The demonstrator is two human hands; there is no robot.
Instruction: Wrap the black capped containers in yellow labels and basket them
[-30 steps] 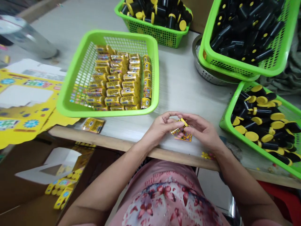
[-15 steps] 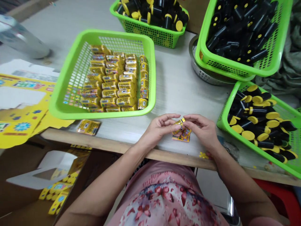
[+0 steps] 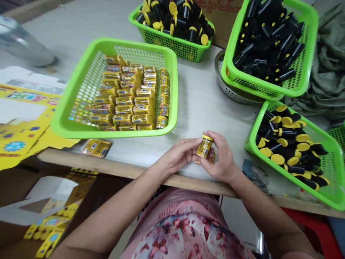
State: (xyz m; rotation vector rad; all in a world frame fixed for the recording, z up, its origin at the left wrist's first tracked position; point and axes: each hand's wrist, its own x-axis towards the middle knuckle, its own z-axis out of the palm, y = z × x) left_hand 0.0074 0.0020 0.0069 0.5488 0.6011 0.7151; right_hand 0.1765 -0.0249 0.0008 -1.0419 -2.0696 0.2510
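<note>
A small canister (image 3: 205, 145) with a yellow cap and a shiny yellow printed wrapper stands tilted between my hands, above the table's front edge. My right hand (image 3: 219, 156) is closed round its right side, thumb low and fingers near the cap. My left hand (image 3: 182, 153) pinches at it from the left, its thumb and forefinger against the side. Printed yellow labels (image 3: 212, 157) show behind the canister, mostly covered by my fingers. To the left, a green basket (image 3: 114, 133) holds rows of wrapped yellow canisters (image 3: 125, 100). A flat stack of labels (image 3: 96, 148) lies in front of that basket.
Black yellow-capped canisters fill a green basket (image 3: 249, 142) at right and another (image 3: 172, 45) at the back. A basket of black tubes (image 3: 309, 72) rests on a metal colander (image 3: 229, 90). Yellow printed cardboard (image 3: 32, 144) lies left, above an open carton (image 3: 16, 233).
Earlier both hands fingered a yellow label over the loose labels; now a wrapped, capped canister is between them. My right hand has turned to wrap round it. The view has shifted slightly.
</note>
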